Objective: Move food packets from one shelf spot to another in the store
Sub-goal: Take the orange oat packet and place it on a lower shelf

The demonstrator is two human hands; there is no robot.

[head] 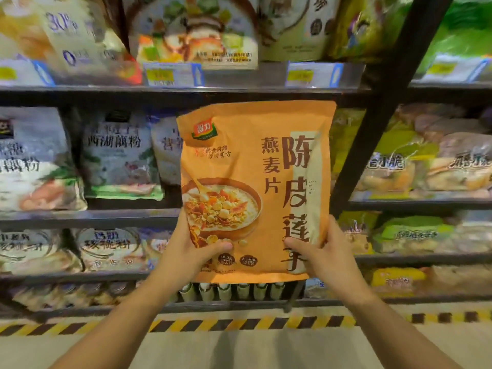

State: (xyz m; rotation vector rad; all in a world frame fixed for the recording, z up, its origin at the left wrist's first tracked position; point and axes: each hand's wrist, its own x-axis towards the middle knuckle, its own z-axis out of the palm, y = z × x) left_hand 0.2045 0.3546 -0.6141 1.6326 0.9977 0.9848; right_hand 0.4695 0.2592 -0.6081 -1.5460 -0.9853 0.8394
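I hold the orange packet (pixel 253 193) upright in mid-air before the shelves (pixel 159 89), left hand (pixel 186 251) and right hand (pixel 327 251) each closed on a bottom corner, seemingly mid-carry, next needing a free slot among crowded packs above the striped floor (pixel 239 342).

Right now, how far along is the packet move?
Mid-transfer. The orange oatmeal packet is off the shelf, held upright by its lower corners in the left hand and right hand. Placement is left; its destination and source spot can't be told.
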